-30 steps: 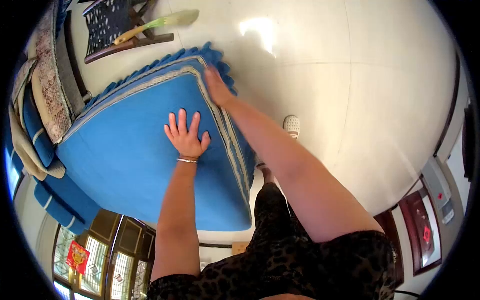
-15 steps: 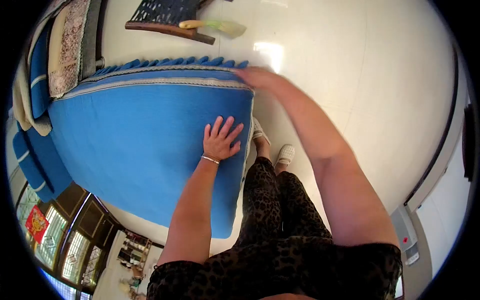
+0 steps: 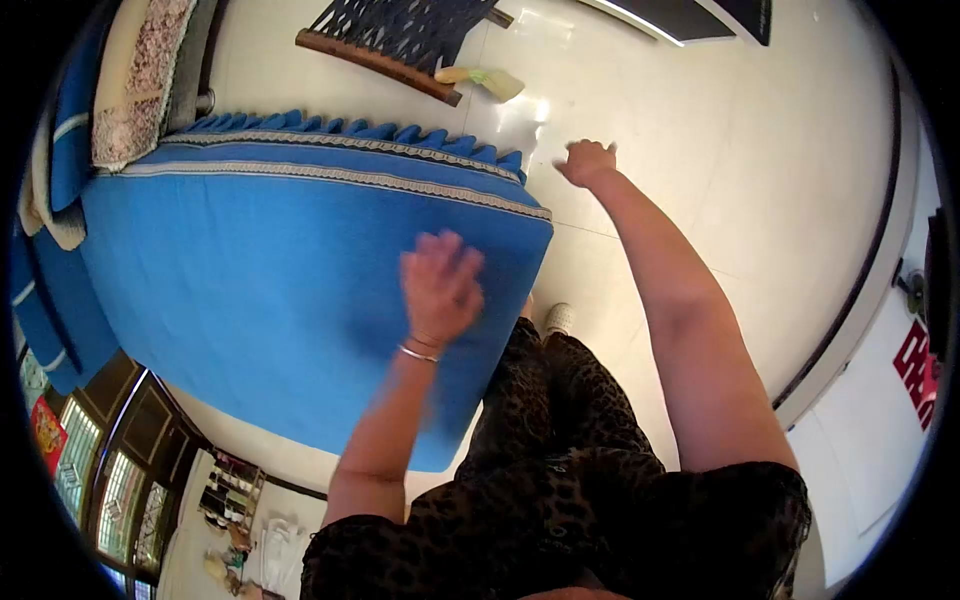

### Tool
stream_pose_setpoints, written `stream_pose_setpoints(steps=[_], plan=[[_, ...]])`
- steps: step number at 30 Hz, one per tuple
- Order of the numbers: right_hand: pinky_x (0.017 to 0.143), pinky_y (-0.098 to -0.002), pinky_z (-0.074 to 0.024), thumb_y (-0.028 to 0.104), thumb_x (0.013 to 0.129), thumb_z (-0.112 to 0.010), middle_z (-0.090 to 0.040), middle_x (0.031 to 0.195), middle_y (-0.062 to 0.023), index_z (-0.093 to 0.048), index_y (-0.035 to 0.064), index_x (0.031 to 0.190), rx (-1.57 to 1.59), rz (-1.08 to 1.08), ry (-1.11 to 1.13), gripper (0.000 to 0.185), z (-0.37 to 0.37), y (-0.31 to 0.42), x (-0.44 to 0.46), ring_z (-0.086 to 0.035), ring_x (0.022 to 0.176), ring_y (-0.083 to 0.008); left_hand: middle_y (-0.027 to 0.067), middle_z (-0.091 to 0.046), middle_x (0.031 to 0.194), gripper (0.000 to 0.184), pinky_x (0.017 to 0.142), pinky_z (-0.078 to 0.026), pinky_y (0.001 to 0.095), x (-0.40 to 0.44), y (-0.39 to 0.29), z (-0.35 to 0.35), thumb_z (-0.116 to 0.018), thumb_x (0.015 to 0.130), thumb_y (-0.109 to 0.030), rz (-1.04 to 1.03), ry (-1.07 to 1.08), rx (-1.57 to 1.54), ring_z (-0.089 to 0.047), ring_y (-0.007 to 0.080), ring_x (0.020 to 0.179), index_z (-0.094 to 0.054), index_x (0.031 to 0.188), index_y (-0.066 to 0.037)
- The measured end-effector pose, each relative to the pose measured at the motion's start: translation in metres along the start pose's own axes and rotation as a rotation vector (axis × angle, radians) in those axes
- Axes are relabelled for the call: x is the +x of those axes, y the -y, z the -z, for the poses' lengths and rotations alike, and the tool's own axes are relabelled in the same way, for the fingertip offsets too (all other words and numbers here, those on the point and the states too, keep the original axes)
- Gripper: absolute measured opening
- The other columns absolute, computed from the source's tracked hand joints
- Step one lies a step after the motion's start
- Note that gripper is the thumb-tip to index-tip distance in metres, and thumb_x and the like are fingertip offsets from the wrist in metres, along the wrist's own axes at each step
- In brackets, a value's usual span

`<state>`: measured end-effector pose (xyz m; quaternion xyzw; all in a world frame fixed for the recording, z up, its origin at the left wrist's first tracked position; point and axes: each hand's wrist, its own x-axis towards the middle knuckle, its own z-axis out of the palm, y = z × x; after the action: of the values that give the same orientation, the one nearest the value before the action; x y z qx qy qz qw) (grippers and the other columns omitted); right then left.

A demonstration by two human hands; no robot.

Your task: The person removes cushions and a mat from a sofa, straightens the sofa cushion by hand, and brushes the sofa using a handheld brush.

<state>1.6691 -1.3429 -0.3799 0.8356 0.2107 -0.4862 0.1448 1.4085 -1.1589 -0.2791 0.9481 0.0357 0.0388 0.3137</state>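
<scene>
A large blue cover (image 3: pixel 280 270) with pale braided trim and a ruffled edge lies over a broad flat-topped piece of furniture. My left hand (image 3: pixel 440 285), with a bracelet at its wrist, is over the cover's right part, blurred by motion, its fingers apart and holding nothing. Out past the cover's right corner, above the floor, is my right hand (image 3: pixel 588 163). It touches nothing that I can see, and its fingers are too small and partly hidden to tell how they are held.
At the top, a dark woven folding stool (image 3: pixel 400 40) stands on the tiled floor (image 3: pixel 680 180), with a pale-handled brush (image 3: pixel 485 80) by its wooden bar. Patterned fabric (image 3: pixel 140 90) hangs at the upper left. A shoe (image 3: pixel 560 318) shows beside the cover.
My right hand has left the cover's corner and moved out to the right over the floor. My left hand, flat on the cover before, now looks lifted and blurred. The view has turned.
</scene>
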Motion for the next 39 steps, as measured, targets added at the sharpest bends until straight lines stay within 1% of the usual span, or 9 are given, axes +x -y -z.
stream_pose_setpoints(steps=[4,12,14,19,21,32,34,35,39], plan=[[0.097,-0.0378,-0.0448,0.048,0.094,-0.043,-0.06,0.125,-0.014,-0.06,0.0091,0.124,0.444,0.067,-0.139,0.052,-0.003,0.049,0.012,-0.056,0.116,-0.0293,0.0122,-0.035,0.149,0.051,0.11,-0.016,0.0591,0.066,0.11,0.048,-0.059,0.083,-0.025,0.424,-0.25,0.393,-0.023,0.0402,0.139,-0.054,0.133,-0.019],[0.112,-0.0381,-0.0274,0.06,0.093,-0.037,-0.034,0.15,-0.0119,-0.036,0.0099,0.144,0.982,0.859,0.105,0.072,0.017,0.2,0.037,-0.034,0.137,-0.0289,0.0041,-0.042,0.146,0.049,0.11,-0.012,0.0586,0.077,0.143,0.044,-0.051,0.083,-0.038,0.511,-0.202,0.544,-0.027,0.0372,0.138,-0.058,0.129,-0.023],[0.113,-0.0371,-0.0264,0.064,0.092,-0.035,-0.031,0.152,-0.0074,-0.031,0.0109,0.147,0.416,0.469,0.293,0.077,0.014,0.129,0.072,-0.03,0.139,-0.027,0.0044,-0.043,0.146,0.05,0.11,-0.012,0.0585,0.08,0.147,0.044,-0.049,0.083,-0.039,0.501,-0.216,0.53,-0.028,0.0371,0.138,-0.058,0.129,-0.024],[0.112,-0.0357,-0.0266,0.064,0.094,-0.027,-0.032,0.152,-0.0046,-0.032,0.0117,0.147,0.404,0.447,0.282,0.075,0.012,0.159,0.127,-0.032,0.138,-0.0243,0.0051,-0.044,0.144,0.049,0.11,-0.009,0.0564,0.086,0.145,0.039,-0.045,0.084,-0.041,0.575,-0.235,0.482,-0.03,0.0371,0.137,-0.06,0.127,-0.024],[0.114,-0.0359,-0.0239,0.062,0.095,-0.029,-0.03,0.153,-0.0064,-0.031,0.011,0.147,0.755,0.817,-0.113,0.073,0.044,0.222,0.082,-0.033,0.138,-0.0253,0.005,-0.045,0.144,0.048,0.11,-0.009,0.0554,0.083,0.148,0.04,-0.044,0.085,-0.041,0.583,-0.235,0.5,-0.031,0.0367,0.136,-0.061,0.127,-0.024],[0.094,-0.0436,-0.0428,0.032,0.093,-0.048,-0.062,0.114,-0.0194,-0.062,0.0006,0.108,0.951,0.149,0.512,0.038,0.016,0.094,0.115,-0.055,0.11,-0.0347,0.0033,-0.046,0.143,0.049,0.112,-0.007,0.0517,0.074,0.152,0.039,-0.037,0.089,-0.044,0.643,-0.229,0.478,-0.031,0.0339,0.138,-0.06,0.128,-0.025],[0.087,-0.0354,-0.0448,0.03,0.094,-0.051,-0.062,0.099,-0.012,-0.059,-0.0006,0.11,1.103,-0.112,-0.312,0.035,-0.033,0.017,0.173,-0.057,0.094,-0.0226,0.0032,-0.046,0.144,0.05,0.112,-0.007,0.0514,0.077,0.152,0.039,-0.036,0.089,-0.044,0.652,-0.224,0.481,-0.031,0.0337,0.138,-0.06,0.128,-0.025],[0.087,-0.0422,-0.0444,0.026,0.09,-0.055,-0.06,0.103,-0.02,-0.058,-0.0034,0.106,0.762,-0.029,-0.753,0.034,0.01,0.021,0.167,-0.057,0.097,-0.0329,0.0032,-0.045,0.144,0.05,0.112,-0.007,0.0515,0.077,0.151,0.039,-0.036,0.089,-0.044,0.662,-0.214,0.476,-0.031,0.0337,0.138,-0.06,0.128,-0.025],[0.092,-0.0387,-0.0423,0.028,0.086,-0.065,-0.055,0.109,-0.0205,-0.055,-0.0024,0.113,0.532,0.157,-1.269,0.042,0.177,0.045,0.144,-0.054,0.103,-0.0304,0.0033,-0.045,0.144,0.05,0.112,-0.007,0.0527,0.076,0.153,0.037,-0.035,0.089,-0.045,0.641,-0.231,0.48,-0.03,0.034,0.138,-0.06,0.128,-0.025]])
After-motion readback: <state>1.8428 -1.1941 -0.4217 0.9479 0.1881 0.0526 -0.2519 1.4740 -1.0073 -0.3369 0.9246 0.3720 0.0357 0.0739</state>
